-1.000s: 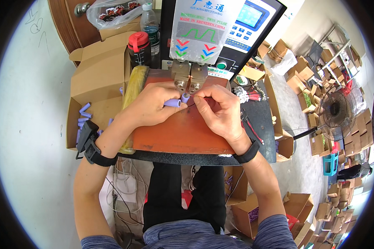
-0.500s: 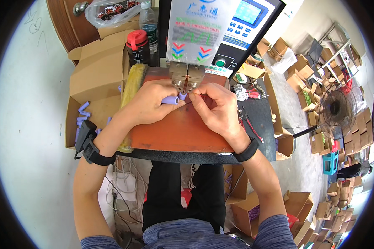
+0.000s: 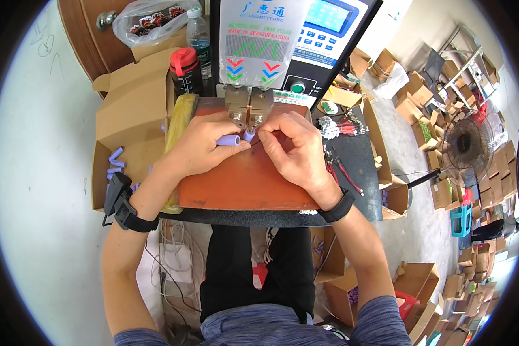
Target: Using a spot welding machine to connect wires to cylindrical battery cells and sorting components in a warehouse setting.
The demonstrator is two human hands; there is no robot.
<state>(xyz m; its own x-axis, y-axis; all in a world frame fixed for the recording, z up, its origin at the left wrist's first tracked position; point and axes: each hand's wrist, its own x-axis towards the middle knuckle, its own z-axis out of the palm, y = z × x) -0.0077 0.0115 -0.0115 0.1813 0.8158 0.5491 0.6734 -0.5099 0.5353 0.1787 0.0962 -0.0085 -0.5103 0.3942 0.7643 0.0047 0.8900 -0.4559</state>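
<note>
Purple cylindrical cells [image 3: 234,139] sit at the centre of the work, pinched between both hands right under the metal welding head [image 3: 249,109] of the spot-welding machine [image 3: 271,40]. The left hand [image 3: 202,147] is closed on 1 cell lying on its side, thumb and fingers wrapped round it, while the right hand [image 3: 291,150] has its fingertips pressed together on the end of a 2nd cell just beside the first; whether it also pinches a thin strip there is too small to tell. Compared with 1 second ago, both hands have moved up the orange board [image 3: 242,184] and closer to the electrodes, so the cells now lie almost touching the head rather than short of it; that reads as the piece being brought into place for a weld. Loose purple cells [image 3: 115,161] lie in the cardboard box [image 3: 132,115] to the left, well apart from the hands. A black bottle with a red cap [image 3: 184,69] stands behind the board beside the machine, and a bundle of red and black wires [image 3: 343,127] lies on the black table [image 3: 357,167] to the right. Both wrists wear black bands.
</note>
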